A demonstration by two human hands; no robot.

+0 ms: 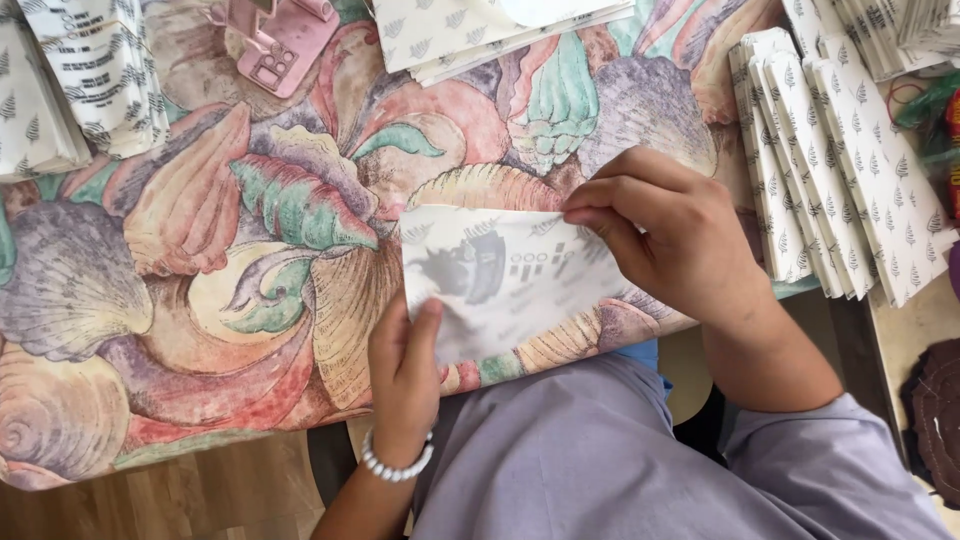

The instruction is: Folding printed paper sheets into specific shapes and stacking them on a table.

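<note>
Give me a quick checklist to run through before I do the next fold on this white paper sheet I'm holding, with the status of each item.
1. Left hand pins the thin white paper sheet at its lower left corner: ok.
2. Right hand pinches the sheet's top right edge with its fingers: ok.
3. Sheet lies flat on the shell-patterned tablecloth: ok, apart from the lifted top edge.
4. Edges lined up squarely: cannot tell.
5. Fanned stack of leaf-print white paper bags apart from the sheet: ok.
6. Pink plastic stapler-like tool out of the way, at the far edge: ok.
</note>
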